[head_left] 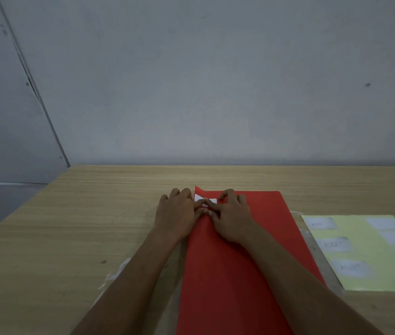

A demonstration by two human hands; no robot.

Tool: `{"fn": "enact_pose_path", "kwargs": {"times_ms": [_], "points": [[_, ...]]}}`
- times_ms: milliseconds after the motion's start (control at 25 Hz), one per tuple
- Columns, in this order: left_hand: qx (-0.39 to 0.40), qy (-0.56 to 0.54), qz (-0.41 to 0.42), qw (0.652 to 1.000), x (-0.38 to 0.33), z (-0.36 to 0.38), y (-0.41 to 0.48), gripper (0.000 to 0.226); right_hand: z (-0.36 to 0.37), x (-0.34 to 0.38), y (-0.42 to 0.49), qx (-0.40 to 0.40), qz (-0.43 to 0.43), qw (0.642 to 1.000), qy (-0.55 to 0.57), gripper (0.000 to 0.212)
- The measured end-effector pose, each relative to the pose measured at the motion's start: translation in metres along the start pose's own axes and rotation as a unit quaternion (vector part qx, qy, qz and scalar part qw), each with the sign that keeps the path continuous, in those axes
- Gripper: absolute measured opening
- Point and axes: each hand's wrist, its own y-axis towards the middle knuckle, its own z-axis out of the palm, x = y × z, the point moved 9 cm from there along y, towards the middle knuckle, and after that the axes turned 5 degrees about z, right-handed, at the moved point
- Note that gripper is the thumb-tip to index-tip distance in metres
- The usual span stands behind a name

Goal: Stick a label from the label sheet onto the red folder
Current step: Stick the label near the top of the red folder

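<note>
The red folder [259, 238] lies flat on the wooden table [71, 226], running away from me. A small white label [200, 197] sits near its far left corner. My left hand [177, 213] rests at the folder's left edge, with its fingertips pressing down on the label. From the right, my right hand [231, 216] lies on the folder and its fingertips also touch the label. The fingers cover most of the label. The pale yellow label sheet [365, 252], carrying several white labels, lies flat to the right of the folder.
A grey wall rises directly behind the table's far edge. A clear plastic sleeve edge [322, 259] shows between folder and label sheet. Something white and thin [114, 274] pokes out on the table beside my left forearm.
</note>
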Motion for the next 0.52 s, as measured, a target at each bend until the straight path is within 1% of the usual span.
{"fn": "enact_pose_path", "kwargs": {"times_ms": [120, 240, 400, 520], "points": [[0.000, -0.004, -0.006, 1.000, 0.0008, 0.0006, 0.0012, 0.049, -0.0008, 0.0006, 0.0009, -0.003, -0.008, 1.000, 0.004, 0.045], [-0.010, 0.011, -0.017, 1.000, 0.0032, -0.0019, 0.0019, 0.054, -0.0048, -0.0012, 0.0000, -0.014, 0.011, 1.000, 0.022, 0.048], [-0.007, 0.004, -0.007, 1.000, 0.0017, -0.0042, 0.0009, 0.053, -0.0043, -0.0020, 0.0012, -0.010, 0.022, 1.000, 0.009, 0.057], [-0.004, 0.006, 0.001, 1.000, -0.0006, -0.0062, -0.0003, 0.051, -0.0029, -0.0041, 0.0014, 0.001, 0.021, 1.000, 0.022, 0.054]]}}
